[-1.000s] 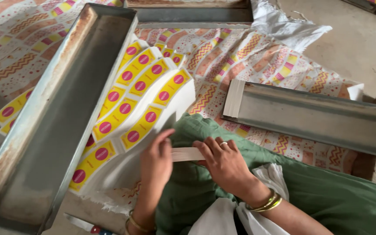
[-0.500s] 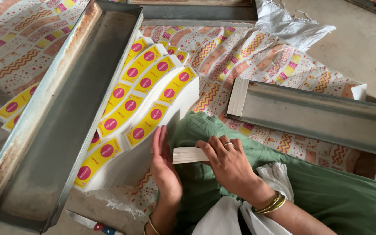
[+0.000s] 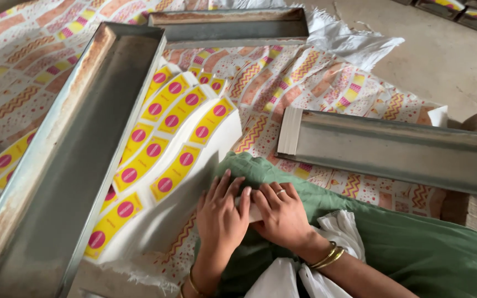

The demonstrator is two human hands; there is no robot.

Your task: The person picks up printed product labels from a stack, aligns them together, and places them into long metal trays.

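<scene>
Bare concrete floor [image 3: 448,60] carried a spread of printed patterned sheets [image 3: 316,83]. On the sheets lay a long metal tray [image 3: 67,165] at left, a second tray [image 3: 233,25] at top, a third [image 3: 404,152] at right, and fanned stacks of yellow labels with pink dots [image 3: 161,149] beside the left tray

Gold bangles on both wrists, ring on right hand [image 3: 282,212], green garment.

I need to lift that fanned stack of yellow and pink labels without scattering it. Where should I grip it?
Probably the fanned label stack is best pinched at its near lower end, coming from the lap side: the long metal tray blocks its left edge, and the strips overlap lengthwise.
</scene>
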